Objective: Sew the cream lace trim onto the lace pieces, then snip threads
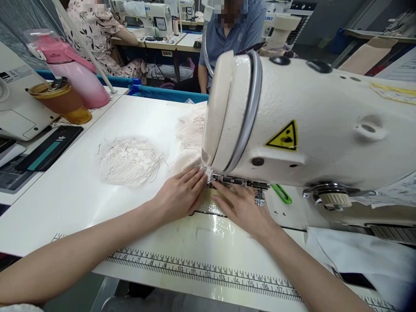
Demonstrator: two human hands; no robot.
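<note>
Lace fabric (191, 141) toward the table's (71, 190) far edge is touched by the left hand (180, 193), fingers together; the right hand (247, 209) is spread.

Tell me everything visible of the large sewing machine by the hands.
The sewing machine is a glossy, cream-white, hard-looking body stretching in from the right over the white table. Its rounded end has a grey band; its side bears a yellow triangular warning sticker. Metal parts hang beneath, and a ribbed knob sits farther right. The left hand and right hand lie low by the metal parts; whether they touch is unclear.
</note>
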